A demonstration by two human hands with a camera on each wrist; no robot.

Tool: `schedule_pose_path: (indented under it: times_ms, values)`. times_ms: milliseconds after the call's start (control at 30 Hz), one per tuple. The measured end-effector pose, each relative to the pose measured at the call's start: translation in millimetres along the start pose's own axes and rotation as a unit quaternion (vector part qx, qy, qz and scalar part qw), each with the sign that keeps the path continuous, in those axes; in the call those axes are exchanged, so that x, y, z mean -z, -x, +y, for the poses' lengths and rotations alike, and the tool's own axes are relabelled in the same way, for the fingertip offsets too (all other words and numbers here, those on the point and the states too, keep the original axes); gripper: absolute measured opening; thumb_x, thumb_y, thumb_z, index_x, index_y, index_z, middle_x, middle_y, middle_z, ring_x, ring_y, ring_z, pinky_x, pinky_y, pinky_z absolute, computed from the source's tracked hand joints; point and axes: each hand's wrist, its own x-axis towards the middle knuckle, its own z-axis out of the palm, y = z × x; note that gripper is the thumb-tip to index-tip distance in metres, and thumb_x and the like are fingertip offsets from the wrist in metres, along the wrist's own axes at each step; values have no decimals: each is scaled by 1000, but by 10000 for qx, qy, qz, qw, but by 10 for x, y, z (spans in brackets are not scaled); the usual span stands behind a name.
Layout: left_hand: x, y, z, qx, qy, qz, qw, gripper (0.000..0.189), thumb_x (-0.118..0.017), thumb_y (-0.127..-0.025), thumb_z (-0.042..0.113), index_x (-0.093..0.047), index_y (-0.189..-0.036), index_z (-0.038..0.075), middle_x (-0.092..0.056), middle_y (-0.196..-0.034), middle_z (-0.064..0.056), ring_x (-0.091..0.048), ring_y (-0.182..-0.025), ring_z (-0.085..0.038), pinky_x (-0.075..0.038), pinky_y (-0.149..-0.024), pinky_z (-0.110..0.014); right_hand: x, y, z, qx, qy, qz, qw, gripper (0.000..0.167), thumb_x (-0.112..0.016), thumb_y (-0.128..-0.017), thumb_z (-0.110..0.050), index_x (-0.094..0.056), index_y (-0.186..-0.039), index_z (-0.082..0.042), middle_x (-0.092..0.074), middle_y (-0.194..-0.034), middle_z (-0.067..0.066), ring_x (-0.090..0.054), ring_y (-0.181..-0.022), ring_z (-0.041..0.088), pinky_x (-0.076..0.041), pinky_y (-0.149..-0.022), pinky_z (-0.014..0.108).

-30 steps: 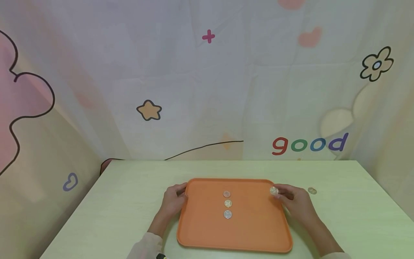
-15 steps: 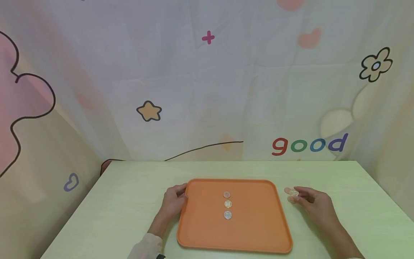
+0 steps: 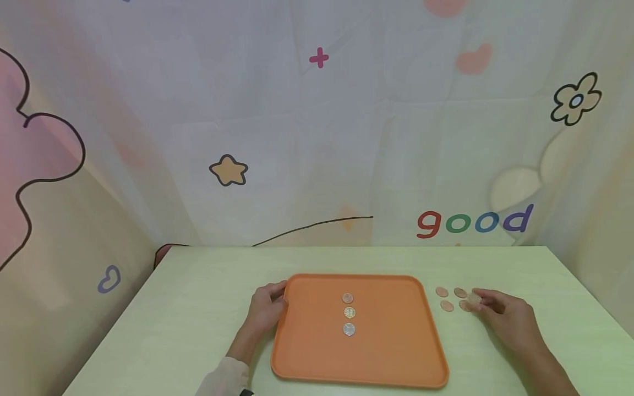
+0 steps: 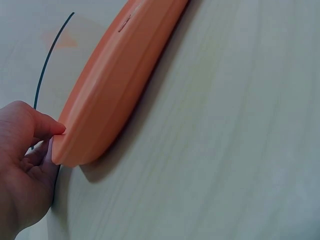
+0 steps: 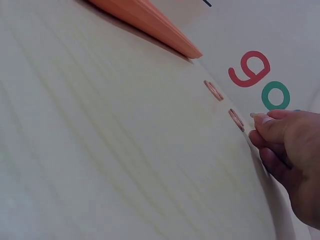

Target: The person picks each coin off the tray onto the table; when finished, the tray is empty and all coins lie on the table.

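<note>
My left hand (image 3: 267, 305) grips the left rim of an orange tray (image 3: 312, 355); in the left wrist view, thumb and fingers pinch its corner. On the tray lie a copper-coloured coin (image 3: 348, 297), a gold-coloured coin (image 3: 349, 312) and a silver coin (image 3: 349, 329), in a column. To the right of the tray my right hand (image 3: 512, 322) pinches a pale gold coin (image 3: 474, 298) between thumb and fingertips, over the table near several copper-coloured coins (image 3: 447, 306). One of those coins (image 3: 465, 305) is partly hidden by the fingertips. The right wrist view shows the held coin only as a small edge.
The pale wooden table (image 3: 188, 330) extends around the tray on all sides. A patterned curtain (image 3: 297, 137) hangs right behind the table's far edge and along both sides.
My right hand has moved right, from the tray's upper right corner past the coins on the table, carrying the pale gold coin. The left hand and tray stay put.
</note>
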Motion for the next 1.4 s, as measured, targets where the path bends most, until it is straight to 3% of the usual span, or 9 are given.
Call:
schedule_pose_path:
  times_ms: [200,400,767,1067,1233,1400]
  values:
    - [-2,2,2,32,-6,-7,10000,49,-55,-89,-7,-58,-137,-9,-64,-131,-27,-61,-128,-41,-56,-104,-45,79,18,127,248,390,121,9989,32,-75,-88,-7,-71,-118,5,-75,-87,11,-43,-72,-17,-40,-63,6]
    - [9,13,1,73,20,-50,10000,50,-55,-89,-7,-56,-139,-8,-63,-134,-27,-60,-130,-40,-55,-106,-45,130,24,197,390,599,-55,9974,29,-73,-88,-5,-72,-114,7,-74,-85,9,-43,-69,-18,-45,-61,14]
    - [16,20,9,109,26,-119,9999,51,-54,-90,-6,-55,-141,-7,-61,-136,-27,-59,-131,-41,-54,-107,-44,201,-86,199,198,768,-685,9945,32,-73,-91,-13,-70,-114,10,-75,-88,11,-49,-71,-5,-45,-61,17]
    - [14,12,10,37,-21,-88,10000,51,-54,-89,-6,-55,-140,-8,-62,-133,-27,-60,-129,-41,-56,-105,-46,215,-135,204,288,1009,-821,9911,31,-72,-92,-16,-72,-110,9,-76,-89,13,-64,-80,18,-48,-64,23]
    - [10,10,9,83,17,-94,9999,52,-55,-89,-6,-55,-141,-7,-62,-135,-26,-59,-131,-41,-55,-106,-45,216,-147,209,230,1050,-873,9904,33,-71,-92,-16,-72,-112,10,-76,-93,18,-66,-82,23,-53,-69,32]
    - [11,3,12,98,-19,-79,9999,52,-55,-89,-6,-56,-141,-6,-62,-135,-26,-59,-131,-41,-54,-107,-44,213,-138,209,249,1072,-861,9902,33,-72,-92,-17,-72,-113,8,-76,-100,22,-68,-84,24,-53,-69,31]
